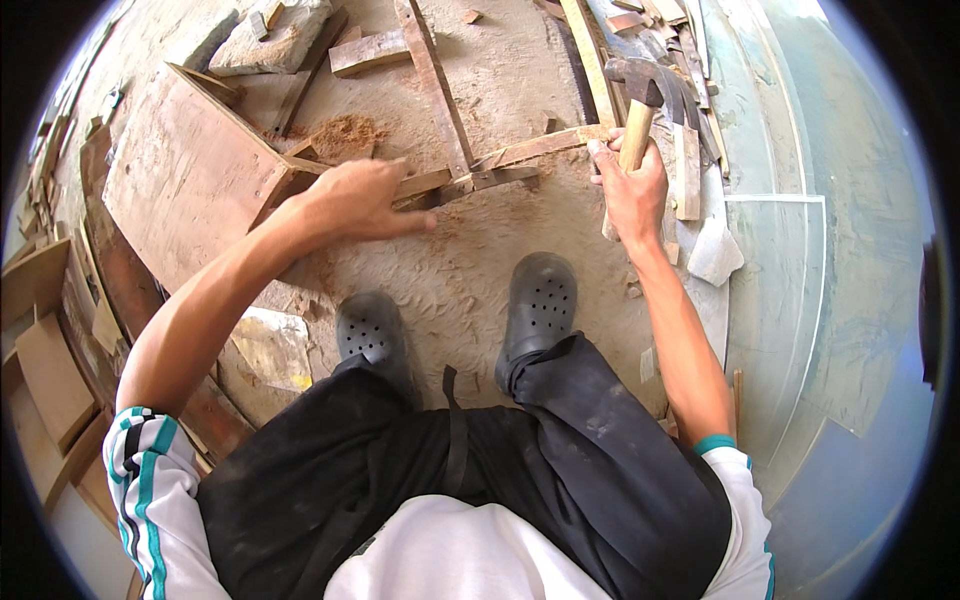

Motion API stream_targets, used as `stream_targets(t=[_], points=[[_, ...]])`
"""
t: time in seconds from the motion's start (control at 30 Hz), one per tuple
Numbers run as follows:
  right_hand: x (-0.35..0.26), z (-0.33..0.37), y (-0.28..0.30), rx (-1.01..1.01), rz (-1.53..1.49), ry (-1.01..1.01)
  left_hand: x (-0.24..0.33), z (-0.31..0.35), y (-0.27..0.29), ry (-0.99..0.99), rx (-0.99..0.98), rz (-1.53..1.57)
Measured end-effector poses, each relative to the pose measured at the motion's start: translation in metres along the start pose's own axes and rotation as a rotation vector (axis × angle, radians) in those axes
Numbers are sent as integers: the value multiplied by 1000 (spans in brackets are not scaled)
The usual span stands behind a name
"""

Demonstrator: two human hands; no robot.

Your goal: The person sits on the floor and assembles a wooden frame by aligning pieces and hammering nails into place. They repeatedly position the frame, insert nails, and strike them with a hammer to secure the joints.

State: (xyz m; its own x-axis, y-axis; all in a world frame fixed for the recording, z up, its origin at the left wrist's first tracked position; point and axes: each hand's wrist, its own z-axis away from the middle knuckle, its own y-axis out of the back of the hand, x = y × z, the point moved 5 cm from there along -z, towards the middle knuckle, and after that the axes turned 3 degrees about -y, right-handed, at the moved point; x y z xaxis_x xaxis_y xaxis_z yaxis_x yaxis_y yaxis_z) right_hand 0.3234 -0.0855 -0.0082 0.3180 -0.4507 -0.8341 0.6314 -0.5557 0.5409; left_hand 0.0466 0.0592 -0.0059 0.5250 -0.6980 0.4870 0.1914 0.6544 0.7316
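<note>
My right hand [637, 190] is wrapped around the wooden handle of a claw hammer [636, 140], held upright with its dark metal head at the top. Close by the thumb lies the end of a thin wooden strip [540, 149]. My left hand [365, 203] hovers with its fingers stretched out, slightly blurred, and nothing shows in it. Beneath and beside its fingers are a short wooden batten [505, 177] and a long batten [437, 85] that meet at a joint. A plywood box [190, 165] stands left of that hand, partly covered by the forearm.
A stone block [275, 40] and a wood offcut [370, 53] lie at the far left. Sawdust [345, 135] is heaped beside the box. On the right are scrap wood [687, 175], a white stone chunk [716, 256] and pale greenish sheets [770, 270]. My feet wear grey clogs [543, 300].
</note>
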Motion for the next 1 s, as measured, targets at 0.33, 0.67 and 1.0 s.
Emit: stream_targets(t=[0.33, 0.67, 1.0], points=[[-1, -4, 7, 90, 168, 101, -2, 1, -9, 27, 6, -151], [-3, -16, 12, 62, 220, 126, -6, -11, -11, -6, -6, -157], [35, -5, 23, 176, -208, 24, 7, -7, -1, 35, -14, -120]])
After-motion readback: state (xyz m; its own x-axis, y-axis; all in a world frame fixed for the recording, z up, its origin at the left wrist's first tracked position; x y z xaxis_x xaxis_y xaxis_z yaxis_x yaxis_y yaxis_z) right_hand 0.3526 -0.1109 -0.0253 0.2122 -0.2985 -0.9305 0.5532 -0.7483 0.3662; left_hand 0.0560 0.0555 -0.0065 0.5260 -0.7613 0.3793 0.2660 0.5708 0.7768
